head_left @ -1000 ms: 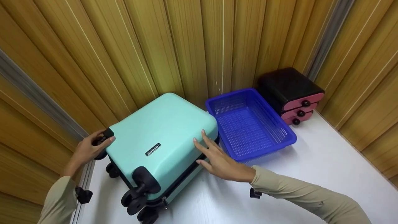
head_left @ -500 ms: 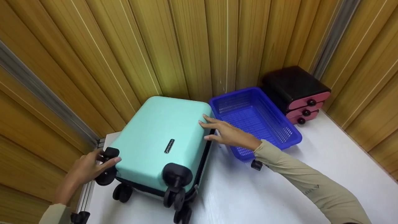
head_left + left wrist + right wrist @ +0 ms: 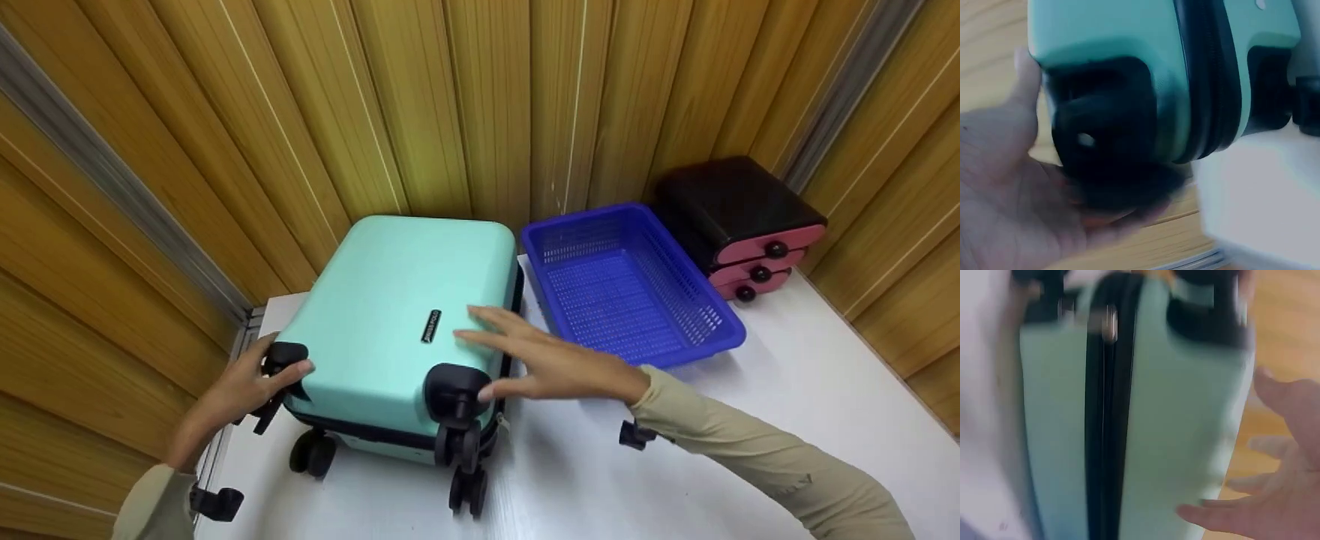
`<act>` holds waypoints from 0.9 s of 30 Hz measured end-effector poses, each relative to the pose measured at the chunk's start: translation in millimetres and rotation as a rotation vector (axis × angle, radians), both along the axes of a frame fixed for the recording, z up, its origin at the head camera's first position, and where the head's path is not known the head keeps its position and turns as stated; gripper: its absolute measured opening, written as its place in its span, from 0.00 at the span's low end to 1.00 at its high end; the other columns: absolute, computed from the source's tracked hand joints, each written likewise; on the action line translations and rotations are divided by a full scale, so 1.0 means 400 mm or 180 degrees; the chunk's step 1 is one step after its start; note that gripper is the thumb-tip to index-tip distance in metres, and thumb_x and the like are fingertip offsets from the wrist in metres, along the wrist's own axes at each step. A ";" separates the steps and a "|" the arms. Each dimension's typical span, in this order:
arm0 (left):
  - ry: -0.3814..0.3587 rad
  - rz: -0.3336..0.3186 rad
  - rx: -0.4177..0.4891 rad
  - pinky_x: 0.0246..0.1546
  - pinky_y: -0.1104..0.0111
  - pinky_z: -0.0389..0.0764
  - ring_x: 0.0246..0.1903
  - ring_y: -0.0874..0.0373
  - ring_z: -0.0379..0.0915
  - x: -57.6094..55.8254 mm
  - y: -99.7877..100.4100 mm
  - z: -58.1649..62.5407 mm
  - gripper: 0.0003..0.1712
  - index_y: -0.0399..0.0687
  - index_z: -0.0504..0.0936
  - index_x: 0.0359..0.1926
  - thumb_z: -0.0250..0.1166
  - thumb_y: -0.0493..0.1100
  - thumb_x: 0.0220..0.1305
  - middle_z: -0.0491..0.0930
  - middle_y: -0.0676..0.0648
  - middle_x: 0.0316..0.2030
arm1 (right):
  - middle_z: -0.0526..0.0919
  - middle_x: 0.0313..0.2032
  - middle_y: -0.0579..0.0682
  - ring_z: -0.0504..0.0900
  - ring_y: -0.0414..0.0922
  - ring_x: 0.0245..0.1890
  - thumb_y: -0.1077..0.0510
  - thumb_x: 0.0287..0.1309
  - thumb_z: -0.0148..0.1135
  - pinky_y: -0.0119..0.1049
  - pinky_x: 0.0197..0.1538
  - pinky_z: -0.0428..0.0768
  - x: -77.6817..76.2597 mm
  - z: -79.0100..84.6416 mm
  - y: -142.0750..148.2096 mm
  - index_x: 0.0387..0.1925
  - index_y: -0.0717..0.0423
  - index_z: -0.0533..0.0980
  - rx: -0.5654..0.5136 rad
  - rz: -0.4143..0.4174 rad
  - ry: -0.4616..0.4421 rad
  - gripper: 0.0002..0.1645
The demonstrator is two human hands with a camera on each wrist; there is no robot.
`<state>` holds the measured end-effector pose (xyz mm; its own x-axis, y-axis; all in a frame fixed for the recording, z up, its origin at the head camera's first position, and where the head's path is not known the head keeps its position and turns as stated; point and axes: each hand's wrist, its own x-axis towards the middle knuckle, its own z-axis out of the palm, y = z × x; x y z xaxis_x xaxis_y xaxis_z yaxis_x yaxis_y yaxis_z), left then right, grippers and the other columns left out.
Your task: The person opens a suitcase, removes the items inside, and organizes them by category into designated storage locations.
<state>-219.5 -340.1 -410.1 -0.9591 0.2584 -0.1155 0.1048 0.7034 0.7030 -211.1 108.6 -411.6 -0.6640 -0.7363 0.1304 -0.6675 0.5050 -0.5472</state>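
Observation:
A mint-green hard-shell suitcase (image 3: 401, 292) lies flat on the white table, its black wheels towards me and a dark name badge (image 3: 431, 326) on its upper face. My left hand (image 3: 244, 382) grips its near left corner, thumb on top and fingers round the black wheel (image 3: 1106, 140); the fingertips are partly hidden. Over the right side of the lid is my right hand (image 3: 551, 360), fingers spread and fairly straight, near the right wheel housing (image 3: 456, 390). The right wrist view, blurred, has the zip seam (image 3: 1109, 416) running along the suitcase's side.
A blue perforated plastic basket (image 3: 731, 334) stands right of the suitcase. Behind it, at the far right, sits a black box with pink drawers (image 3: 757, 259) and round knobs. Wood-patterned walls (image 3: 487, 112) close off the back and both sides of the white table (image 3: 600, 487).
The suitcase has turned so that its wheeled end faces me more squarely. My left hand stays at the left wheel; my right hand has moved from the right edge to near the right front corner.

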 end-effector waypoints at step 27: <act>0.0207 0.0197 0.0032 0.54 0.46 0.85 0.58 0.31 0.80 0.067 0.209 -0.022 0.43 0.25 0.66 0.62 0.66 0.62 0.72 0.77 0.22 0.60 | 0.51 0.83 0.49 0.39 0.57 0.84 0.75 0.58 0.71 0.59 0.79 0.56 -0.158 -0.021 0.193 0.80 0.43 0.61 0.0050 0.0531 0.0371 0.54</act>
